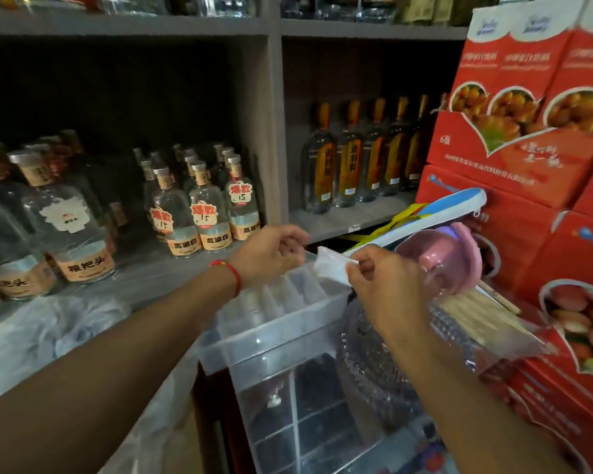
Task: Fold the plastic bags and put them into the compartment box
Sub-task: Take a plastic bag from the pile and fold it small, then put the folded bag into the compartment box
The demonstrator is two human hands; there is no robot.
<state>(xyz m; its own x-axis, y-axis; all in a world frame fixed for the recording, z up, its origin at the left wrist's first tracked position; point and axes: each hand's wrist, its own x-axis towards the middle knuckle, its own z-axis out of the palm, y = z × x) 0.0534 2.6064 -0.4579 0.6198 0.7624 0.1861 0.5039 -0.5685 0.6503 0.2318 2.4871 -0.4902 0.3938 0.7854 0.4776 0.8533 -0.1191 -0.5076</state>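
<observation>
Compartment box point(281, 313) before shelf point(185, 268) of bottles point(206, 213), cartons point(514, 138) at right

Folded plastic bag point(332, 270): white, translucent, reduced to a small flat packet. Held in the air at the far right corner of the compartment box, its free corner pointing toward 10 o'clock. Its near end is pinched in the right hand point(387, 285).

Compartment box point(281, 316): clear plastic, rectangular, open-topped, divided by thin upright partitions into a row of narrow cells running toward 1 o'clock. It sits on top of a second clear container. Cell contents cannot be determined through the clear walls.
</observation>
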